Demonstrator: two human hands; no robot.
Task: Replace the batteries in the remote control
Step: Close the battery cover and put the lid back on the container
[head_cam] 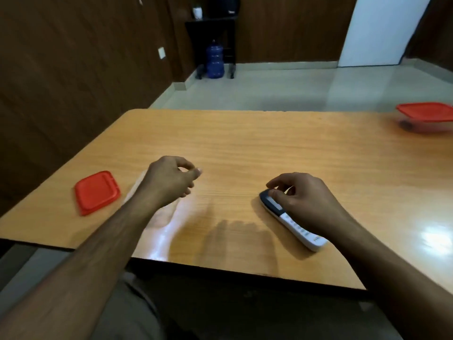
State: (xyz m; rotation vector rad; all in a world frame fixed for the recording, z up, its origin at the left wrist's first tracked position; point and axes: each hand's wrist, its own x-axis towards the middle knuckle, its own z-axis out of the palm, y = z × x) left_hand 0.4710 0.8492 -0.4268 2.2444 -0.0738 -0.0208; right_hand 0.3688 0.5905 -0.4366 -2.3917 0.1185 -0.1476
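Observation:
A white remote control point(300, 228) with a dark display end lies face up on the wooden table point(245, 148), right of centre. My right hand point(304, 200) grips its dark far end, fingers curled over the top and thumb on the display. My left hand point(169, 180) hovers left of centre with fingers curled and thumb against forefinger; motion blur hides whether anything is pinched there. Under that hand and wrist lies a clear plastic container point(159, 224). No battery is plainly visible.
A red square lid point(96, 192) lies flat near the table's left edge. A second clear container with a red lid point(426, 112) stands at the far right. Beyond the table are a tiled floor, dark wood walls and a blue water jug point(215, 58).

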